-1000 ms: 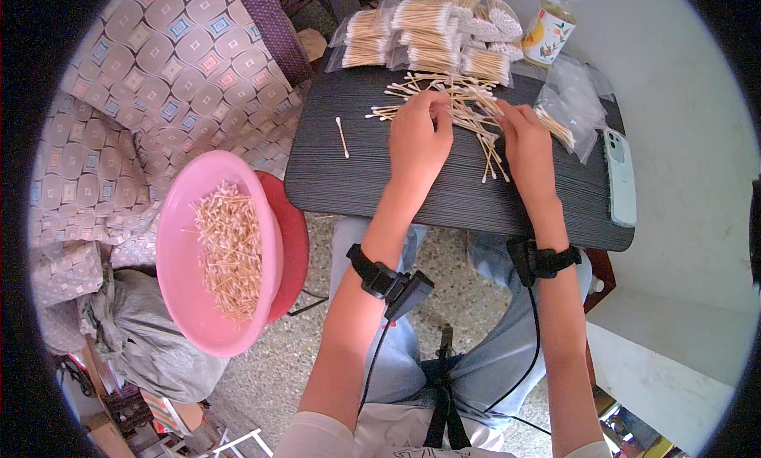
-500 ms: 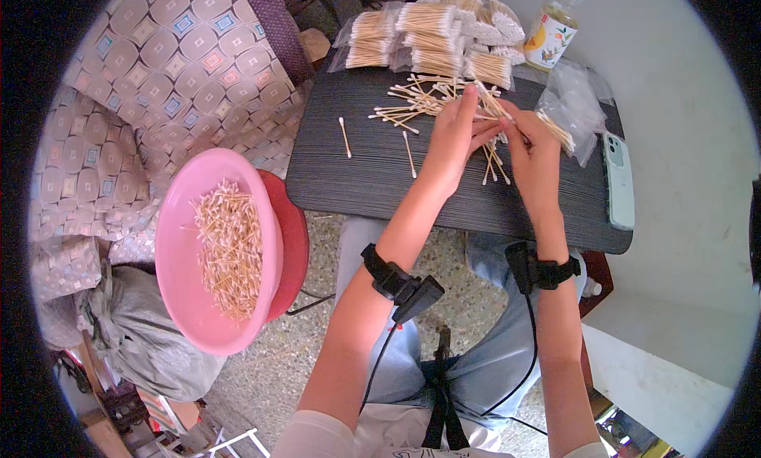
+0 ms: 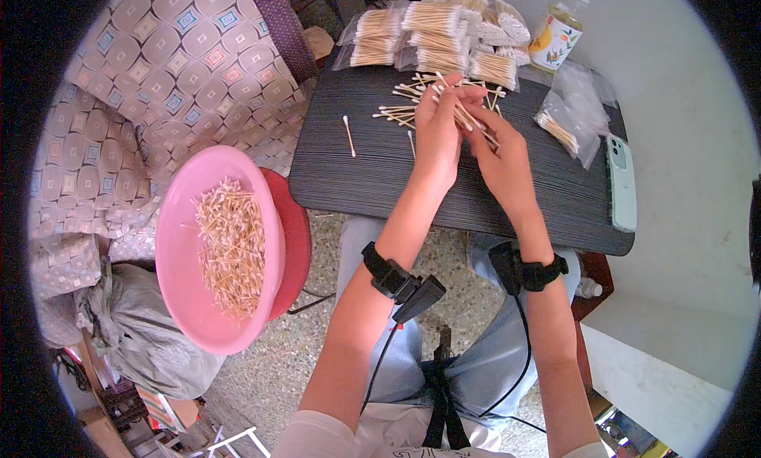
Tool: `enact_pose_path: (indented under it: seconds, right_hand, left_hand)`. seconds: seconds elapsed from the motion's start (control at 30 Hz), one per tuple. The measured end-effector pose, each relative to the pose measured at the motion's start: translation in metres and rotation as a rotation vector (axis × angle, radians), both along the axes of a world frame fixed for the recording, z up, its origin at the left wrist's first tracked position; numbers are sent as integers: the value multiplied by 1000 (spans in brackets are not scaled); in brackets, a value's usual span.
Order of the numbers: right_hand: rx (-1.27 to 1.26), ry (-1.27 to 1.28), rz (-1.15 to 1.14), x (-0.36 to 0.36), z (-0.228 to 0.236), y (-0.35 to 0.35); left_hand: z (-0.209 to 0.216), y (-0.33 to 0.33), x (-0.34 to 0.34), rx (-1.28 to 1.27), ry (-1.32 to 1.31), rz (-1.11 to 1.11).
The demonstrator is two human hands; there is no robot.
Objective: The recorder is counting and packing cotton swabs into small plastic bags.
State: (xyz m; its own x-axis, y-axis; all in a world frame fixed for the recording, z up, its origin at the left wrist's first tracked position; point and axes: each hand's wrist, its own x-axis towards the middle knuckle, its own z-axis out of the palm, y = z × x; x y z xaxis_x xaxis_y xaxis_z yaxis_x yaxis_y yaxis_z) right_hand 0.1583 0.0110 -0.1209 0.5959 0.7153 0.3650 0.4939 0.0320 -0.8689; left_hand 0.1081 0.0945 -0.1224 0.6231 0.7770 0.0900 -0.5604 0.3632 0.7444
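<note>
Over the dark table (image 3: pixel 333 172), my left hand (image 3: pixel 438 129) is closed around a few cotton swabs (image 3: pixel 468 118) that slant across between both hands. My right hand (image 3: pixel 501 153) has its fingers closed on the lower end of the same swabs. Behind and under my hands lies a loose pile of cotton swabs (image 3: pixel 394 111), partly hidden by them. A single cotton swab (image 3: pixel 349 137) rests apart at the left. To the right of my right hand sits a clear bag (image 3: pixel 561 133) with some swabs in it.
Filled swab bags (image 3: pixel 432 34) are stacked along the far edge, beside a bottle (image 3: pixel 557 31). A pale phone (image 3: pixel 622 182) lies at the right edge. On a red stool (image 3: pixel 293 256) at the left, a pink basin (image 3: pixel 176 275) holds many loose swabs.
My right hand has moved left and a little down, away from the clear bag at the right. Both hands now meet on the slanting swabs, covering more of the loose pile.
</note>
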Motion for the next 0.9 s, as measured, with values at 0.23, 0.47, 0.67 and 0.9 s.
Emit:
enact_pose_path:
  seconds: [0.23,0.47,0.67,0.9]
  right_hand:
    - [43,205,101,0,-4,6]
    - [70,649,152,-4,-4,10]
    - [104,743,196,-3,-7,9]
    - [118,404,-12,-7,-10,17]
  left_hand:
    - [2,1,-3,32,54,16]
    - [4,1,-4,65,136,70]
    - [6,-5,-5,119,137,-19]
    - [-8,-11,10,165,77,75]
